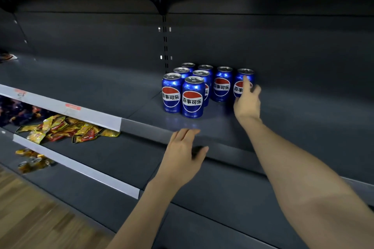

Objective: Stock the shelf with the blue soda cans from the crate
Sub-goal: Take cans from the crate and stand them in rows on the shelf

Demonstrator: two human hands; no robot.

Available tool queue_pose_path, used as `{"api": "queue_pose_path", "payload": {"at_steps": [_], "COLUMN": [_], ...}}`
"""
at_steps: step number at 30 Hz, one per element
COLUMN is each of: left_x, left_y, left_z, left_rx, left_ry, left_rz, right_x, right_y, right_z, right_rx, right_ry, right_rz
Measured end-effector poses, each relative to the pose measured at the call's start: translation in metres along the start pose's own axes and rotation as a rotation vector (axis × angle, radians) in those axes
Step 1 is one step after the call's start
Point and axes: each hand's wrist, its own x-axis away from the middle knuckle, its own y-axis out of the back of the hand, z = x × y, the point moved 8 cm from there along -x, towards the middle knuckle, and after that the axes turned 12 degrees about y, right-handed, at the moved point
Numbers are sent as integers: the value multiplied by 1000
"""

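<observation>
Right hand grip open, fingers straight, index fingertip touching front of rightmost can; nothing held. Left hand grip open too, fingers flat on front edge of shelf, thumb under lip, holding nothing. Eight blue soda cans upright on dark shelf near back panel: six packed in tight block at left, two more in line to right, last one under fingertip. Yellow and red snack packets heaped on lower shelf at left. Crate out of view.
</observation>
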Motion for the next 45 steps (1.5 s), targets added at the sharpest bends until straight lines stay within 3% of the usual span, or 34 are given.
{"api": "queue_pose_path", "payload": {"at_steps": [7, 15, 18, 24, 28, 30, 35, 45], "left_x": [-6, -7, -2, 29, 64, 85, 155, 290], "left_y": [-4, -3, 0, 3, -22, -40, -87, -144], "left_z": [4, 9, 11, 25, 66, 96, 178, 304], "left_rx": [18, 41, 49, 145, 140, 101, -56, -219], "left_ry": [-15, -5, -6, 4, 101, 170, 377, 759], "left_rz": [-45, -48, -101, -236, -158, -78, 149, 403], "right_x": [-8, -5, 6, 64, 140, 181, 269, 449], "right_y": [-15, -12, 3, 32, 44, 33, -33, -204], "right_z": [-6, -12, 9, 80, 120, 131, 123, 45], "right_rx": [171, 256, 222, -70, -62, -31, -56, -88], "right_ry": [46, 51, 78, 244, 436, 491, 510, 327], "right_rz": [128, 169, 88, -120, -330, -344, -103, 562]}}
